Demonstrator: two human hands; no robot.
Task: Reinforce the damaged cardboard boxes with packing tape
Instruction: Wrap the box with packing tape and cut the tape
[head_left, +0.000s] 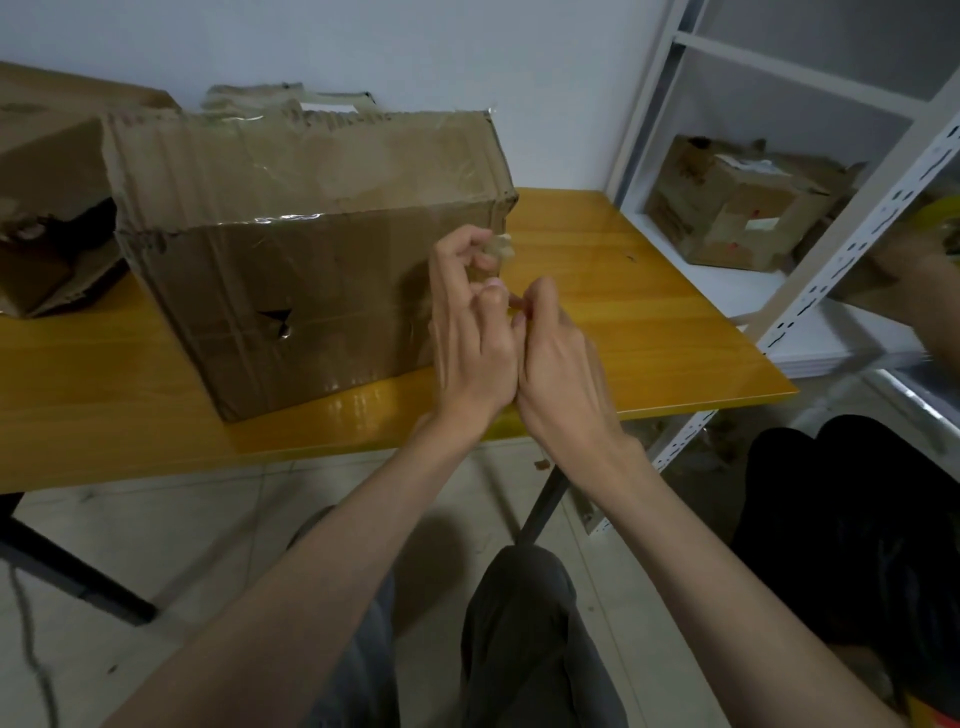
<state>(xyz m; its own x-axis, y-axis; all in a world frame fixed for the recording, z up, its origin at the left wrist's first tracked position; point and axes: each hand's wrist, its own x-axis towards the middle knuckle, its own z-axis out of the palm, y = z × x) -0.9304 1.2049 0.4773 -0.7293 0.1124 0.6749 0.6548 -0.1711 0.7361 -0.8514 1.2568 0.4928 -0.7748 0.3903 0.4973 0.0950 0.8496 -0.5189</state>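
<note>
A worn, taped cardboard box (291, 249) stands on the yellow wooden table (623, 312), with a torn hole (278, 321) in its near face. My left hand (467, 332) is at the box's near right corner and pinches a crumpled scrap of tape (500, 249) between fingers and thumb. My right hand (556, 358) is pressed against the left one, its fingertips curled and pinching at the same scrap. No tape roll is in view.
A second damaged box (47, 197) sits at the table's left end. A white metal shelf (810, 291) to the right holds another battered box (737, 202). A black bag (852, 525) lies on the floor at right, and my knees are below.
</note>
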